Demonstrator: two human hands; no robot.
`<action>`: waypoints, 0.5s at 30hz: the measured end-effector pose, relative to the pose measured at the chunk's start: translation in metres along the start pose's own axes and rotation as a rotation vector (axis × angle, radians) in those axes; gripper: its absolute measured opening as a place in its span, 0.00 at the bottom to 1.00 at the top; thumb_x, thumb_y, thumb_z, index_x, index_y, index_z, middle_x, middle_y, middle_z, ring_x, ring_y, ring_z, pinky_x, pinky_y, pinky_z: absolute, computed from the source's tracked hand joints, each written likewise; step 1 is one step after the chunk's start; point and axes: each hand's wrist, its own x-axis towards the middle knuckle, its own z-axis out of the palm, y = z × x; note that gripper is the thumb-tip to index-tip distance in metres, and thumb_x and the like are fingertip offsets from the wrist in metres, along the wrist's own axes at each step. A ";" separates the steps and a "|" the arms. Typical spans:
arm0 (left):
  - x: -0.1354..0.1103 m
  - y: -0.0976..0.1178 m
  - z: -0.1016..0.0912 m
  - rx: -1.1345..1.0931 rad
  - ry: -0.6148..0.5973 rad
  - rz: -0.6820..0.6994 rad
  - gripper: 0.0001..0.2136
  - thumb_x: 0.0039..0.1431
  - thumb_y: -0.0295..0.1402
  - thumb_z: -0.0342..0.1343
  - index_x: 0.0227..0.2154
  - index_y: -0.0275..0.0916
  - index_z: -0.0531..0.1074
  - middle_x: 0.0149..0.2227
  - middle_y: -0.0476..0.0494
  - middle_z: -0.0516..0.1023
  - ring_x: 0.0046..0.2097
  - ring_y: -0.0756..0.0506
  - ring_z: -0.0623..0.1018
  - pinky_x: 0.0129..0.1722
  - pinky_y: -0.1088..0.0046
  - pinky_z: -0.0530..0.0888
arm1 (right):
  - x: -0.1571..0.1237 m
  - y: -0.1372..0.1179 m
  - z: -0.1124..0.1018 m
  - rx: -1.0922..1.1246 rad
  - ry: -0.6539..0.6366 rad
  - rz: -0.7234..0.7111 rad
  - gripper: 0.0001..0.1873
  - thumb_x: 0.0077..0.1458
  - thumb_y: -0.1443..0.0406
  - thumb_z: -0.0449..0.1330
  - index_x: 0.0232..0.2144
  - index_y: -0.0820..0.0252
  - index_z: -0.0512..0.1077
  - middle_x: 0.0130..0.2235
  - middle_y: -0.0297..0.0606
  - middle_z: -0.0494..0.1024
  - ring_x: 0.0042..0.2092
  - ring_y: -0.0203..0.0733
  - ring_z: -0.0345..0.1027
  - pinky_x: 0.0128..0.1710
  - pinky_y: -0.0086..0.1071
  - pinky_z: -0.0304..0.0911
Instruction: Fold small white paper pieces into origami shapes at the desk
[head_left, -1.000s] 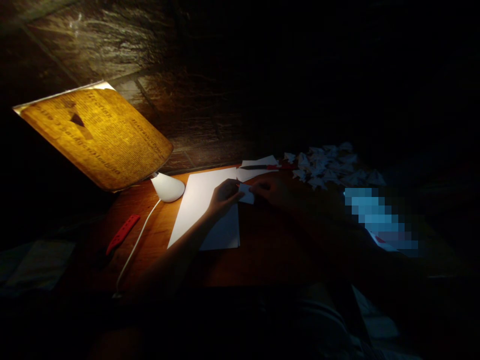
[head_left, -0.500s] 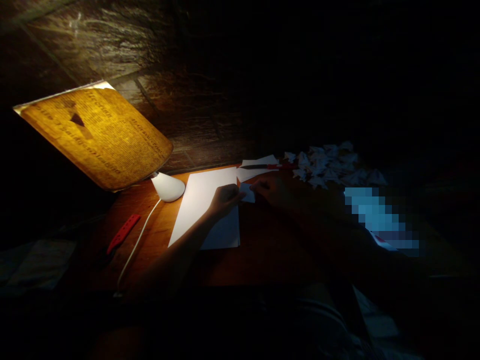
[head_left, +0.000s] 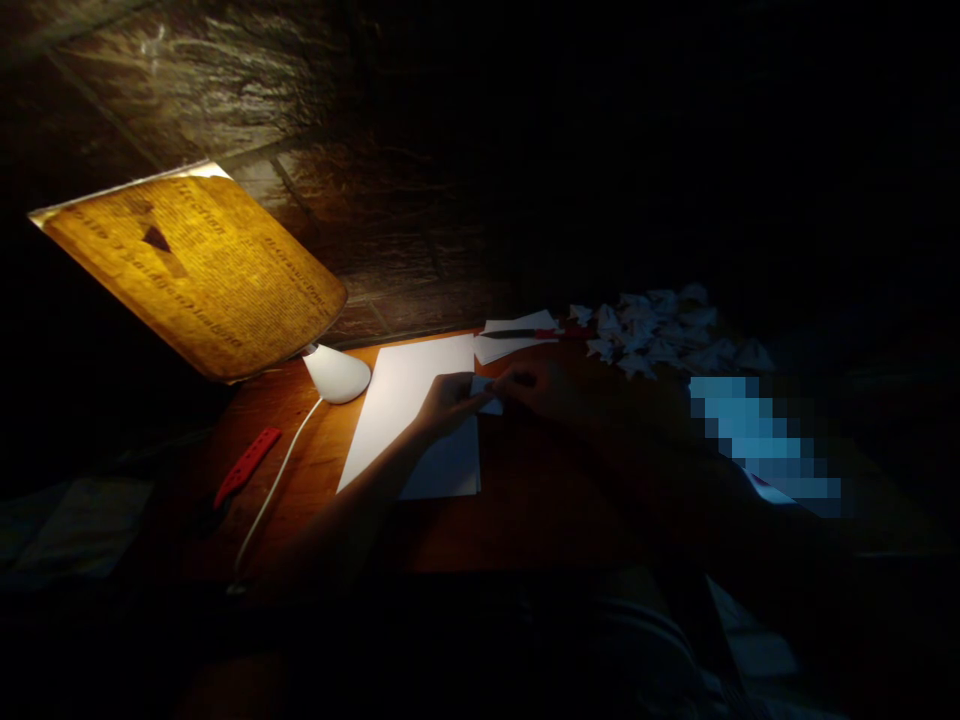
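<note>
Between my two hands is a small piece of white paper (head_left: 491, 405), held just above the table. My left hand (head_left: 450, 398) grips its left side, thumb stretched along it, over the right part of a large stack of white sheets (head_left: 420, 370). My right hand (head_left: 529, 385) pinches the paper's right edge; much of this hand is in shadow. Behind the hands lie smaller white paper pieces (head_left: 502, 347) with a dark-bladed knife or similar tool (head_left: 544, 334) with a red part across them.
A lit lamp with a printed shade (head_left: 202, 280) and white base (head_left: 337, 375) stands left, its cord (head_left: 277, 490) running forward. A red handle-like object (head_left: 251, 462) lies beside it. Several folded paper shapes (head_left: 645, 330) lie back right, near a glowing, blurred-out screen (head_left: 750, 430). A stone wall (head_left: 360, 200) rises behind.
My right hand has moved left and closer to my left hand. The small paper between them now shows less of its surface and looks folded or tilted. The rest stays in place.
</note>
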 end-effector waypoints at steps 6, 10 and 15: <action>0.000 0.000 0.002 -0.063 -0.031 -0.001 0.20 0.48 0.49 0.70 0.26 0.34 0.78 0.22 0.47 0.75 0.24 0.51 0.71 0.23 0.77 0.66 | 0.001 0.000 0.001 0.020 0.018 0.029 0.14 0.53 0.56 0.64 0.24 0.60 0.75 0.28 0.36 0.77 0.30 0.39 0.67 0.31 0.32 0.60; 0.001 0.000 0.001 -0.006 -0.066 -0.039 0.23 0.49 0.53 0.68 0.28 0.32 0.79 0.25 0.44 0.78 0.26 0.49 0.74 0.25 0.76 0.69 | 0.001 -0.004 0.001 0.034 0.041 0.067 0.16 0.53 0.54 0.64 0.23 0.60 0.74 0.26 0.36 0.75 0.29 0.39 0.66 0.29 0.32 0.59; 0.000 -0.002 -0.002 0.028 -0.079 -0.066 0.24 0.50 0.53 0.66 0.29 0.32 0.79 0.25 0.43 0.79 0.26 0.49 0.76 0.26 0.76 0.72 | 0.001 -0.004 -0.001 0.080 0.021 0.062 0.16 0.55 0.54 0.64 0.24 0.59 0.74 0.27 0.36 0.75 0.31 0.39 0.67 0.31 0.32 0.61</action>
